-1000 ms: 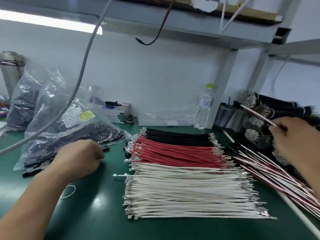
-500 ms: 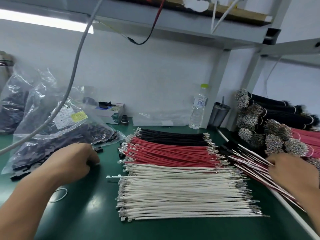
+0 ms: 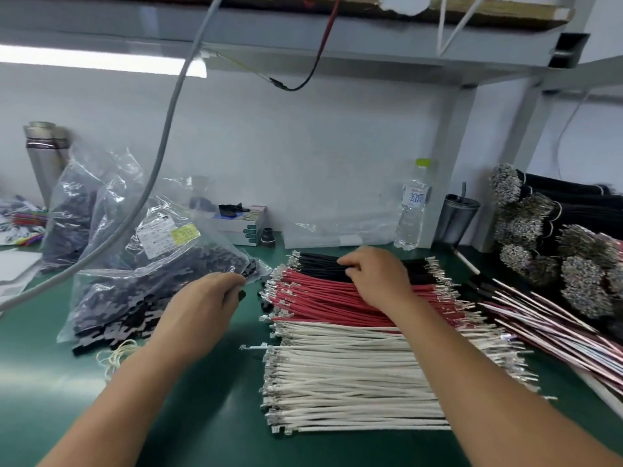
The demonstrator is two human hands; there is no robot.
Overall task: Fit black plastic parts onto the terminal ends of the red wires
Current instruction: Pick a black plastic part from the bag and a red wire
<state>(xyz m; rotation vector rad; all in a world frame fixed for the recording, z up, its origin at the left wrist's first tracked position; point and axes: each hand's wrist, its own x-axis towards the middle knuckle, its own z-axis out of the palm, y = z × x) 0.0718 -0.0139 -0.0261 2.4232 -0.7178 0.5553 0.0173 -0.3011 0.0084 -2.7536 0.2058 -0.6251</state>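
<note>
Red wires (image 3: pixel 320 301) with metal terminals lie in a flat row on the green mat (image 3: pixel 202 416), between black wires (image 3: pixel 317 262) behind and white wires (image 3: pixel 337 382) in front. My right hand (image 3: pixel 374 278) rests on the row where black meets red, fingers bent down onto the wires; whether it pinches one is hidden. My left hand (image 3: pixel 209 305) is curled at the mouth of a clear bag of black plastic parts (image 3: pixel 151 284), with a small black part (image 3: pixel 241 294) at its fingertips. A few loose black parts (image 3: pixel 266 303) lie by the red wires' left ends.
A fan of pinkish wires (image 3: pixel 556 325) and tied wire bundles (image 3: pixel 539 230) fill the right side. A water bottle (image 3: pixel 413 210), a dark cup (image 3: pixel 456 219) and a tissue box (image 3: pixel 242 224) stand along the back wall. A grey cable (image 3: pixel 161 153) hangs across the left.
My right hand has left the pinkish wires at the right and come to the black and red rows. My left hand has stayed at the bag's mouth.
</note>
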